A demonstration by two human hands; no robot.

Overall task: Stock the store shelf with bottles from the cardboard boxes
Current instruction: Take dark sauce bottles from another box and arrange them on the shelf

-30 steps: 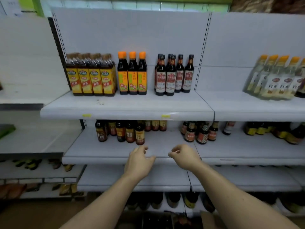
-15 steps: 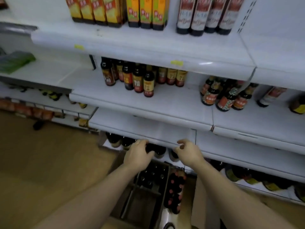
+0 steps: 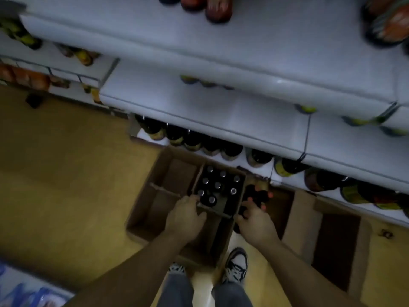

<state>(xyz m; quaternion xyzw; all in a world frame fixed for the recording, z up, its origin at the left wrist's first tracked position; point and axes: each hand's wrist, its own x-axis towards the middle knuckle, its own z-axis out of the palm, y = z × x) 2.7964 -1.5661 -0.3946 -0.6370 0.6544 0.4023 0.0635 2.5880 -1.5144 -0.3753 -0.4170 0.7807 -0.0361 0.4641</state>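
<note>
Progress looked partial to us. We took the divided cardboard box [image 3: 159,209] on the floor as our landmark. Its left-hand compartments lay bare, while the cell at its far right corner held a cluster of dark silver-capped bottles [image 3: 218,187] standing upright. So part of the box seemed emptied and part not. Just beyond the box, a row of dark yellow-labelled bottles [image 3: 192,140] stood on the lowest level. The white shelf [image 3: 221,111] above and beyond the box showed a wide bare stretch with only a few bottles at its back, which we judged to be room left to fill.

Our left hand [image 3: 186,216] was at the near edge of the filled cell, fingers bent over the cardboard divider close to the nearest cap. We could not tell whether it gripped a bottle or only the cardboard. Our right hand [image 3: 256,220] was just right of the box, reaching among red-capped bottles [image 3: 259,196] packed against its right wall. Its fingertips were lost in the dark glass, so we could not tell that grip either. The hands were apart, with the box's right wall between them, and no bottle was lifted clear.

Farther right of the box a second cardboard box [image 3: 332,240] stood open — too dim inside to judge.
</note>
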